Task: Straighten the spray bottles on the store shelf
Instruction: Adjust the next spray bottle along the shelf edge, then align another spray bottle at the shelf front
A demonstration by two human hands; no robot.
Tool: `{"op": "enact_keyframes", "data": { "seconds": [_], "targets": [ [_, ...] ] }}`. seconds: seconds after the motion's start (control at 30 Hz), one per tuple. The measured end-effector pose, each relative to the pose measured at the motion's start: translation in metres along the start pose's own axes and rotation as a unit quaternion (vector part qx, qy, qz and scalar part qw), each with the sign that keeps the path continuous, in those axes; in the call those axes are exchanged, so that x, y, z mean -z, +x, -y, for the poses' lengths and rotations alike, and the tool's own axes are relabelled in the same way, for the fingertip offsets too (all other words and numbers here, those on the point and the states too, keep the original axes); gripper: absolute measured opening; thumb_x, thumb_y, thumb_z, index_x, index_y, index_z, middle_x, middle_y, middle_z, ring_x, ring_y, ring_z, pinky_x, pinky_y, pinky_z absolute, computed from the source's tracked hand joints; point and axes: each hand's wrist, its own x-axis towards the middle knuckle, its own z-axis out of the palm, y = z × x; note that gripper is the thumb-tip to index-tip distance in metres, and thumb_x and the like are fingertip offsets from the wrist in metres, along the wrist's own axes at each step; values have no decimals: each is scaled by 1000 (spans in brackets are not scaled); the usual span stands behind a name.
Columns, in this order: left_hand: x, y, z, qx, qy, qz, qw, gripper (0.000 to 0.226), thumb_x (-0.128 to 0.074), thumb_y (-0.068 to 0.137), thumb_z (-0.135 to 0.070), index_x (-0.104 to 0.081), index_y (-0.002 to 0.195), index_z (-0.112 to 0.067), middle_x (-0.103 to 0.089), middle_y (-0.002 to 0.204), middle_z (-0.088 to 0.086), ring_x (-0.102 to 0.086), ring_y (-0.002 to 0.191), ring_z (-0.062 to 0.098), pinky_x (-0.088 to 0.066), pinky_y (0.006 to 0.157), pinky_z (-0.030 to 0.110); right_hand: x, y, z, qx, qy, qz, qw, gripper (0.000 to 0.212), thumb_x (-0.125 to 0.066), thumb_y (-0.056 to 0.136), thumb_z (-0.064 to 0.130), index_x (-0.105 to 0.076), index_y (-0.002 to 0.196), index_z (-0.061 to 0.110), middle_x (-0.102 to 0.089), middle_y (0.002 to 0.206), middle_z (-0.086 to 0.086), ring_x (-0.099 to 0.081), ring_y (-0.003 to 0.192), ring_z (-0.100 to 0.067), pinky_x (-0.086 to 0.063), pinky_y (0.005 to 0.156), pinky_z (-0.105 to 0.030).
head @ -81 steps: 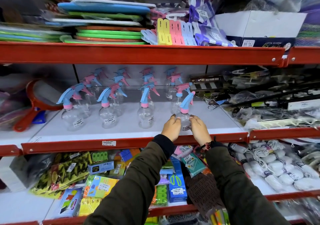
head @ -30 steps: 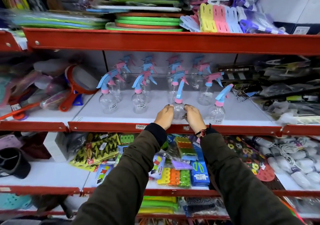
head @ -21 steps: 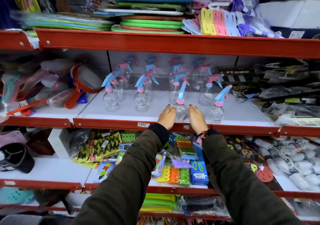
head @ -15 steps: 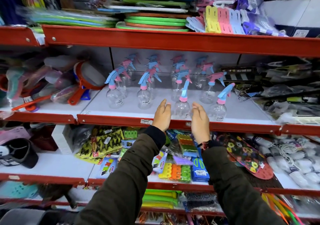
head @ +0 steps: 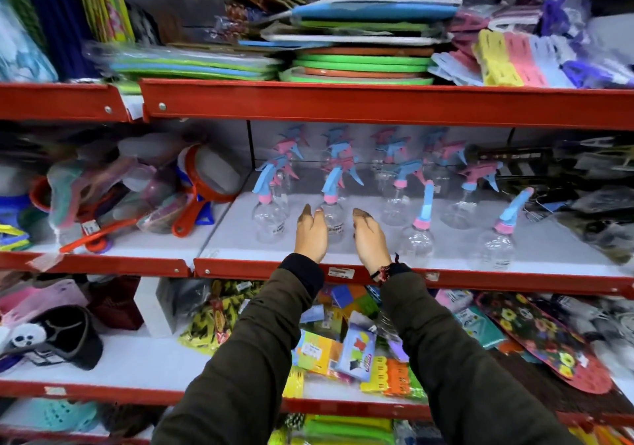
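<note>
Several clear spray bottles with blue and pink trigger heads stand in rows on the white middle shelf. My left hand and my right hand flank one bottle in the second column from the left, fingers extended on either side of it. Whether the fingers touch it is unclear. To the right, two front bottles stand nearer the shelf edge: one bottle and another bottle. The leftmost front bottle stands just left of my left hand.
A red shelf lip runs along the front edge. Red-handled strainers and wrapped goods crowd the left bay; dark packaged tools fill the right. Foam mats lie stacked above, and packaged items fill the shelf below.
My hands let go of the third-column front bottle and moved left to the second-column bottle. The view shifted left too.
</note>
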Motion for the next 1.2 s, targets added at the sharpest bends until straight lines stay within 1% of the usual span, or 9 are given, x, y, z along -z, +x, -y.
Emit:
{"op": "enact_keyframes", "data": {
  "seconds": [0.13, 0.23, 0.3, 0.47, 0.57, 0.7, 0.93, 1.03, 1.2],
  "targets": [
    [3, 11, 4, 20, 23, 56, 998, 52, -27, 99, -28, -30, 148, -10, -31, 157, 8, -29, 145, 24, -21, 118, 31, -14, 15, -1, -27, -4, 0, 1000, 40, -35, 97, 19, -56, 129, 9, -57, 131, -3, -52, 119, -19, -36, 99, -24],
    [8, 11, 6, 12, 36, 84, 996, 47, -27, 99, -23, -39, 142, -8, -40, 151, 10, -36, 140, 25, -25, 113, 29, -19, 13, -4, -37, 6, -5, 999, 37, -34, 95, 15, -58, 122, 10, -60, 125, -10, -55, 109, -22, -43, 99, -31],
    [13, 6, 6, 13, 35, 103, 994, 47, -28, 98, -27, -41, 140, -9, -43, 148, 11, -38, 139, 24, -26, 109, 26, -19, 9, -8, -37, 9, -2, 999, 36, -34, 93, 17, -60, 117, 15, -63, 117, -7, -57, 106, -22, -44, 100, -36],
    [17, -15, 10, 9, 45, 139, 989, 59, -28, 91, -43, -46, 136, -10, -49, 143, 9, -43, 135, 23, -29, 116, 36, -13, 3, -34, -34, 12, 0, 999, 43, -37, 85, 32, -65, 112, 14, -68, 118, -11, -62, 113, -27, -44, 106, -49],
    [20, -28, 9, 10, 45, 154, 987, 47, -26, 99, -31, -47, 134, -7, -48, 141, 7, -43, 132, 19, -29, 111, 29, -8, -23, -21, -31, 9, -17, 999, 41, -37, 90, 28, -63, 116, 9, -67, 119, -9, -60, 112, -24, -43, 106, -44],
    [20, -36, 13, -2, 73, 160, 984, 47, -24, 100, -26, -46, 135, -4, -45, 147, 16, -39, 138, 25, -25, 119, 39, -6, -34, -26, -29, -11, -12, 999, 63, -36, 79, 45, -58, 125, 8, -63, 127, -10, -57, 117, -26, -38, 111, -45],
    [24, -46, 5, 8, 41, 136, 990, 51, -25, 99, -33, -39, 142, -12, -38, 153, 7, -31, 143, 19, -20, 120, 34, -3, -49, -4, -17, -9, -17, 1000, 50, -35, 99, 26, -37, 146, 10, -38, 155, -6, -34, 143, -19, -23, 116, -28],
    [28, -49, 10, 13, 16, 99, 995, 53, -25, 100, -32, -26, 150, -13, -24, 160, 2, -20, 148, 15, -12, 120, 28, -1, -59, -5, 24, -8, -60, 998, 45, -34, 100, 23, -41, 143, 13, -41, 151, -5, -38, 138, -17, -25, 107, -22],
    [48, -51, 7, -15, -40, 55, 998, 51, -26, 101, -33, -26, 150, -17, -25, 159, -4, -20, 147, 9, -11, 117, 24, -18, -87, 13, 101, 15, -76, 992, 40, -34, 101, 24, -52, 136, 17, -51, 140, 1, -45, 125, -5, -31, 104, -19]
  ]
}}
